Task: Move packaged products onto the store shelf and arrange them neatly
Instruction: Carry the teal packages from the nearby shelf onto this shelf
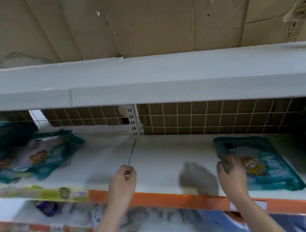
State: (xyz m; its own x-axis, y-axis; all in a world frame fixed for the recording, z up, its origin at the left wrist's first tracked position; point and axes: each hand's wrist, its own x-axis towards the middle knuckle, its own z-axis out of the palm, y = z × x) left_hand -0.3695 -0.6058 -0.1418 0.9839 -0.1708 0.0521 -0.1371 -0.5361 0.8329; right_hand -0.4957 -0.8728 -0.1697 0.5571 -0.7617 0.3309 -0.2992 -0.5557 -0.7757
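Head view: I see my right hand [231, 172] gripping the teal package [263, 162] lying flat on the white shelf [163, 159]; my left hand [123, 183] hovers beside it, fingers curled, holding nothing.

A white shelf [153, 154] with an orange front strip ran across the middle of the frame. A teal packet [266, 163] lay flat on it at the right, and more teal packets [28, 158] lay piled at the left, blurred. Flattened cardboard [155, 19] rested on the upper shelf [162, 72] across the top.
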